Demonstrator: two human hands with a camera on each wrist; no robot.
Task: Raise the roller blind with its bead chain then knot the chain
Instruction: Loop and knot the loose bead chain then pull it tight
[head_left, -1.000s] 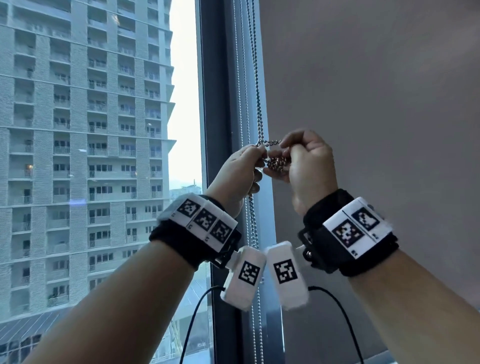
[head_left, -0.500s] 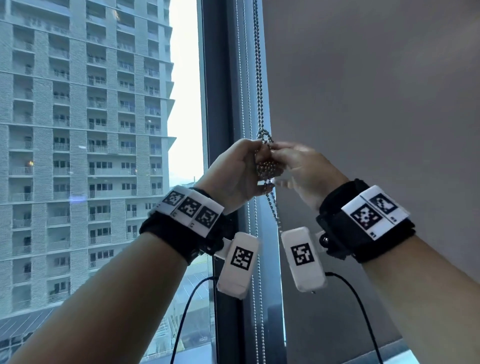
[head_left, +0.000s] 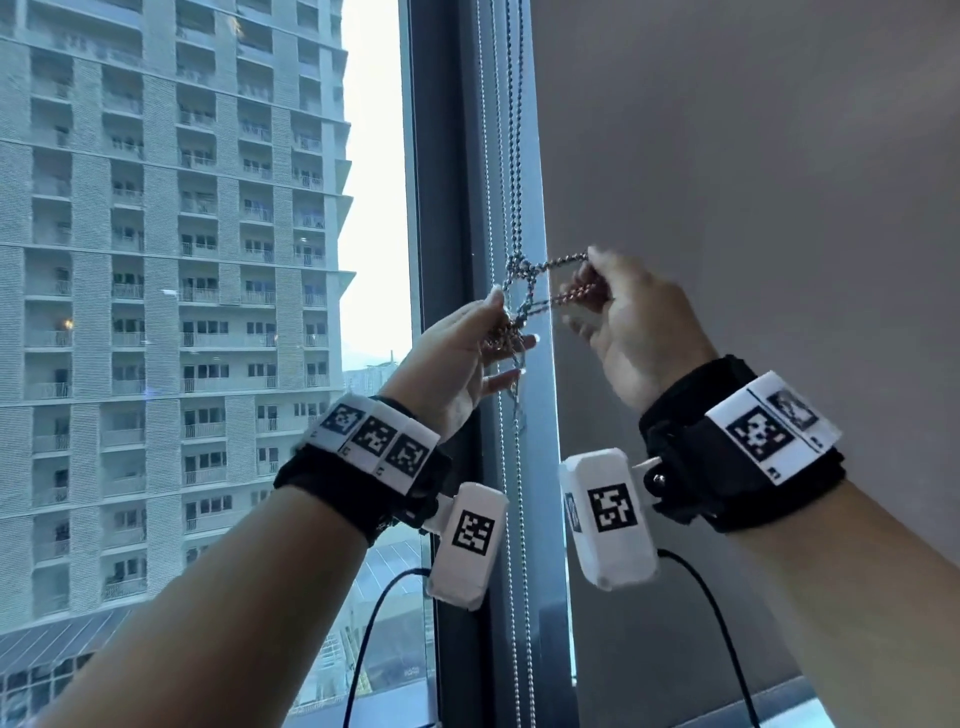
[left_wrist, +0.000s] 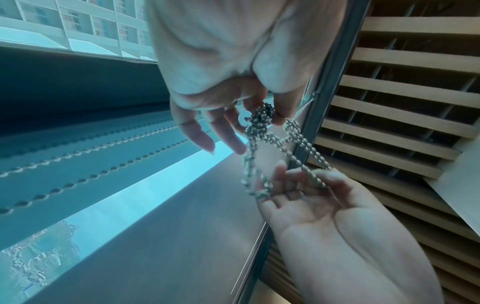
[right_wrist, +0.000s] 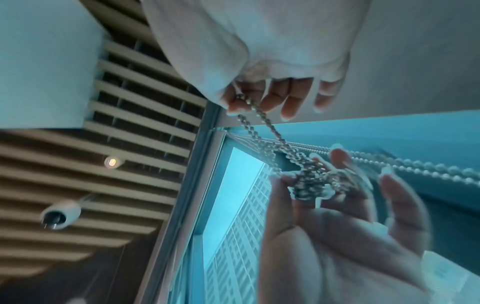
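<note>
From where I sit, the raising part looks finished: the pane left of the window frame (head_left: 447, 208) stands uncovered, with the tower block outside in plain sight, though I cannot see the roller blind's lower edge itself, so I take that as likely rather than certain. The work in hand is the knot.

The bead chain (head_left: 514, 156) hangs down along the frame and is bunched at hand height. My left hand (head_left: 457, 358) pinches a clump of gathered beads between thumb and forefinger, its other fingers spread loosely. My right hand (head_left: 634, 332) is curled round two strands that run sideways from the crossing, holding them out toward the grey wall (head_left: 753, 208).

The knot (left_wrist: 259, 121) is formed but slack: the left wrist view shows a tight ball of beads under the thumb with open loops trailing to the other palm. I judge what remains is to draw those loops snug and let the chain hang.
</note>
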